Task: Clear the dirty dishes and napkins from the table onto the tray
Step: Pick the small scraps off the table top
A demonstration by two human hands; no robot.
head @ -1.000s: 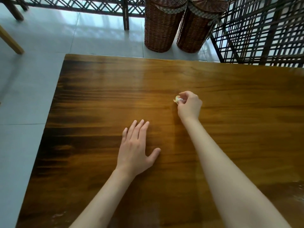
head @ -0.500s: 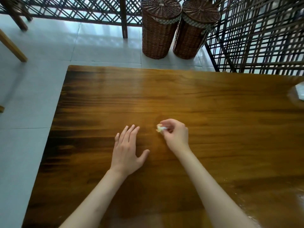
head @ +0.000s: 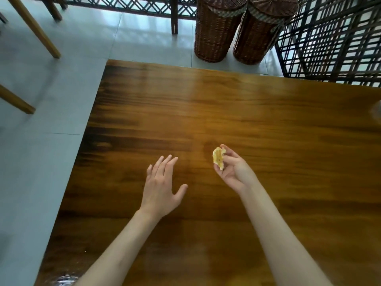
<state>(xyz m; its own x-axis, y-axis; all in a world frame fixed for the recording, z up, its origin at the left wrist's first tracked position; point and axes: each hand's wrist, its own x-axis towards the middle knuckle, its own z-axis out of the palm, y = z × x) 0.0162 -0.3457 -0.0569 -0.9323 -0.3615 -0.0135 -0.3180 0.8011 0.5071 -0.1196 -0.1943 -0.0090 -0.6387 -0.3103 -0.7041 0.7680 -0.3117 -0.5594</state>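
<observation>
My right hand (head: 233,168) is lifted a little above the wooden table (head: 268,124), palm turned up, and pinches a small crumpled, yellow-stained napkin scrap (head: 218,157) between thumb and fingers. My left hand (head: 162,186) hovers flat over the table with its fingers spread and holds nothing. No tray or dishes show in the head view. A pale object (head: 378,108) is cut off at the table's right edge.
Two tall wicker baskets (head: 214,32) with lids stand on the tiled floor beyond the table's far edge. A dark lattice screen (head: 334,38) runs behind them and to the right. Wooden chair legs (head: 35,29) stand at the far left.
My right hand drew back toward me with the napkin scrap, lifted off the table and turned palm up. My left hand stayed flat, shifting slightly.
</observation>
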